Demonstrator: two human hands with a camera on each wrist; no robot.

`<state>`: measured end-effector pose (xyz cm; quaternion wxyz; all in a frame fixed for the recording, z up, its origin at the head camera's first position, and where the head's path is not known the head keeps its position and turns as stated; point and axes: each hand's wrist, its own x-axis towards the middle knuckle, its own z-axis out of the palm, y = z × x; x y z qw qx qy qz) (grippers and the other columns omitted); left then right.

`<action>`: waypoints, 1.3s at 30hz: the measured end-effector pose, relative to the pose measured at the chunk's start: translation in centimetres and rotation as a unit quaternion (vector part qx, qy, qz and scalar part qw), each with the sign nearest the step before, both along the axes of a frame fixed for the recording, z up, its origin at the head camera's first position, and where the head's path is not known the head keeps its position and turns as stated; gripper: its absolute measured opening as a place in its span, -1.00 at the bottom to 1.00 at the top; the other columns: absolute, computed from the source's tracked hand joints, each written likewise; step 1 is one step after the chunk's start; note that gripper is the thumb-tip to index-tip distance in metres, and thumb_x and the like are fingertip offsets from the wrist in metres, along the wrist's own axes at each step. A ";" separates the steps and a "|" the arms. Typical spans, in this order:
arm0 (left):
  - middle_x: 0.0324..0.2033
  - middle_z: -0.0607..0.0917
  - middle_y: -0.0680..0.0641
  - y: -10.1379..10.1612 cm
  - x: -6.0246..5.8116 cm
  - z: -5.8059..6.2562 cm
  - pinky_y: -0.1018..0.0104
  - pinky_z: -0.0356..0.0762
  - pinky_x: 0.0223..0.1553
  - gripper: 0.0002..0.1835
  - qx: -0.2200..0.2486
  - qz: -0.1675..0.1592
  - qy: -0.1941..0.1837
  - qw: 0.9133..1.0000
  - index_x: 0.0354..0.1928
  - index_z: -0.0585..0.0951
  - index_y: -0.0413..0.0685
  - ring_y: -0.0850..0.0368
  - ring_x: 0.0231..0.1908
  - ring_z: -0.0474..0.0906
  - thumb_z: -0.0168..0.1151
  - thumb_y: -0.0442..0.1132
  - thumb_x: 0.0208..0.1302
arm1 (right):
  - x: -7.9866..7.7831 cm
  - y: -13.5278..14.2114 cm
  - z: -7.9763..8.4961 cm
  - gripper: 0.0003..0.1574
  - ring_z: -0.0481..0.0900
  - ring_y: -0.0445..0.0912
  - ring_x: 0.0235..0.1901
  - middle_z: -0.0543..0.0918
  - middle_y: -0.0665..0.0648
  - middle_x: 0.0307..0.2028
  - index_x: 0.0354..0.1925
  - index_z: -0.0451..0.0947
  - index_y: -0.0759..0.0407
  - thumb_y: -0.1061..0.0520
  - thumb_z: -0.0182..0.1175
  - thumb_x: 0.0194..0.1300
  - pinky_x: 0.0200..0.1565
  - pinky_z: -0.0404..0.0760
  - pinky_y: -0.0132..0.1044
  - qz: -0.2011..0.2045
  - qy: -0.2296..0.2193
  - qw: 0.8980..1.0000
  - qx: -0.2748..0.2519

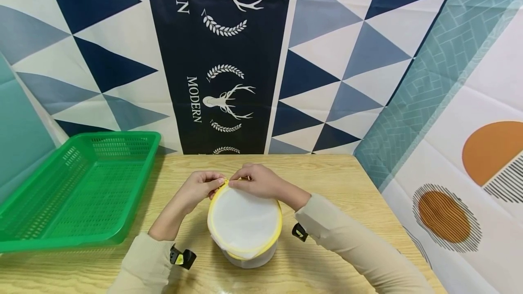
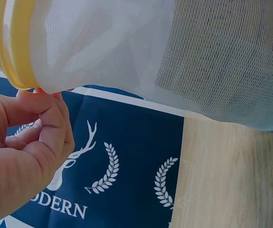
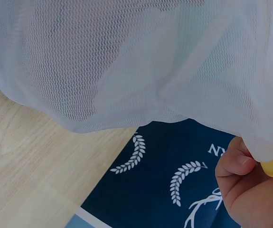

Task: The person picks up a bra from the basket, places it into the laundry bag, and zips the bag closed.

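A round white mesh laundry bag (image 1: 245, 221) with yellow trim (image 1: 279, 228) stands on the wooden table, its flat top facing up. At the far edge of that top, my left hand (image 1: 199, 188) pinches the yellow rim between thumb and fingers. Close beside it, my right hand (image 1: 257, 181) grips the same rim, thumb over the white top. In the left wrist view, fingertips of the left hand (image 2: 32, 133) meet the yellow band (image 2: 22, 47). The right wrist view has the right hand (image 3: 248, 185) at the band's lower end. Sheer mesh (image 3: 74, 61) bulges below the rim.
A green plastic basket (image 1: 140, 180) with perforated sides stands on the left of the wooden table (image 1: 327, 185). Patterned cloth (image 1: 229, 58) hangs behind the table's back edge, and more printed cloth (image 1: 441, 167) runs along the right side.
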<state>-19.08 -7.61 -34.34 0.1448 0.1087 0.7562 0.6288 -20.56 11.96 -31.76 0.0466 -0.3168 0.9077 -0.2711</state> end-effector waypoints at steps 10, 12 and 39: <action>-0.53 0.52 0.02 0.1 -0.1 -0.2 0.48 0.38 -0.54 -0.74 -0.005 0.002 0.000 1.000 -0.14 0.51 -0.36 0.25 -0.60 0.34 0.00 -0.28 0.26 | 0.1 0.3 -0.1 -0.76 0.37 -0.25 -0.47 0.52 -0.10 -0.49 -0.29 0.66 -0.02 -0.05 0.10 0.19 -0.47 0.40 -0.43 0.006 -0.001 0.999 -0.033; -0.53 0.52 0.02 0.2 0.0 -0.2 0.48 0.37 -0.54 -0.74 -0.005 0.004 0.000 1.000 -0.14 0.51 -0.35 0.25 -0.60 0.34 0.00 -0.28 0.26 | 0.2 0.4 -0.1 -0.76 0.37 -0.25 -0.47 0.52 -0.10 -0.50 -0.29 0.66 -0.02 -0.05 0.10 0.19 -0.47 0.40 -0.43 0.004 -0.002 0.999 -0.038; -0.59 0.48 0.03 -0.1 0.3 -0.4 0.49 0.35 -0.56 -0.71 0.002 0.005 -0.004 1.000 -0.12 0.48 -0.42 0.28 -0.62 0.33 -0.01 -0.29 0.27 | 0.2 1.4 -0.7 -0.74 0.39 -0.24 -0.46 0.54 -0.08 -0.48 -0.29 0.66 0.01 -0.04 0.09 0.20 -0.44 0.43 -0.42 -0.022 -0.015 0.997 -0.071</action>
